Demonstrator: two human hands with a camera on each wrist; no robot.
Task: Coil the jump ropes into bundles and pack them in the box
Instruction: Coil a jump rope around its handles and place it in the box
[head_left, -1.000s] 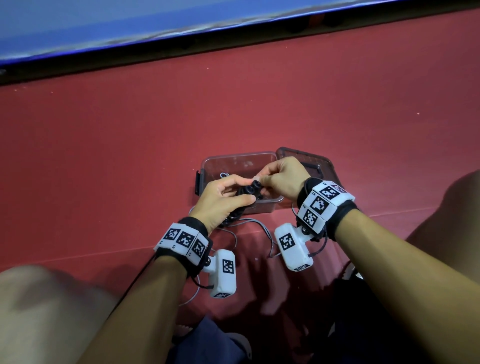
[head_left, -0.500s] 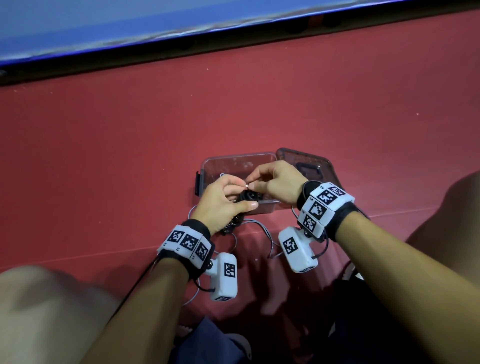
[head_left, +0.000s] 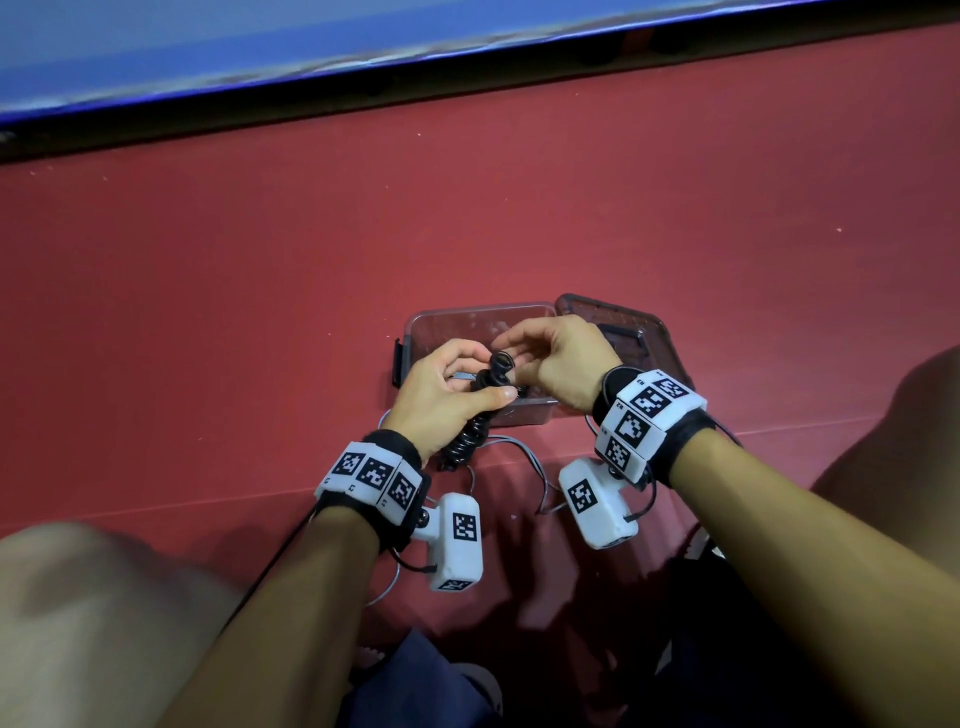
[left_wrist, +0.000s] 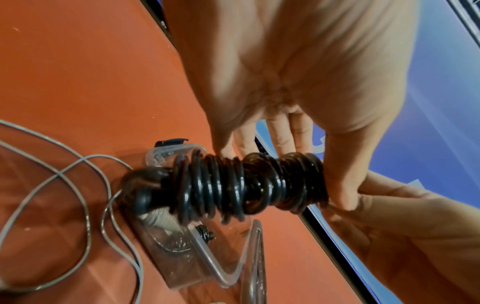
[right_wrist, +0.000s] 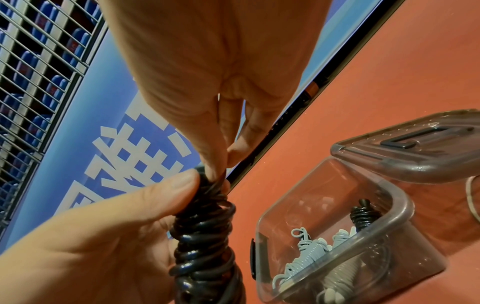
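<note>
My left hand (head_left: 441, 389) grips a black jump rope bundle (head_left: 470, 441), its cord wound in tight turns round the handles (left_wrist: 233, 185). The bundle is just in front of the clear plastic box (head_left: 467, 317), its top end over the box's near wall. My right hand (head_left: 561, 364) pinches the cord at the bundle's top end (right_wrist: 205, 236) between thumb and fingertips. Inside the box (right_wrist: 400, 205) lie a coiled grey rope (right_wrist: 306, 253) and another black bundle (right_wrist: 363, 214).
The box's lid (head_left: 639, 332) lies open to the right of the box, on the red floor. A loose grey rope (head_left: 524, 452) loops on the floor between my wrists and the box. My knees sit at both lower corners. A blue board runs along the far edge.
My right hand has let go of its fuller hold on the bundle's top and now pinches the cord's end there. Both hands have shifted slightly further over the box.
</note>
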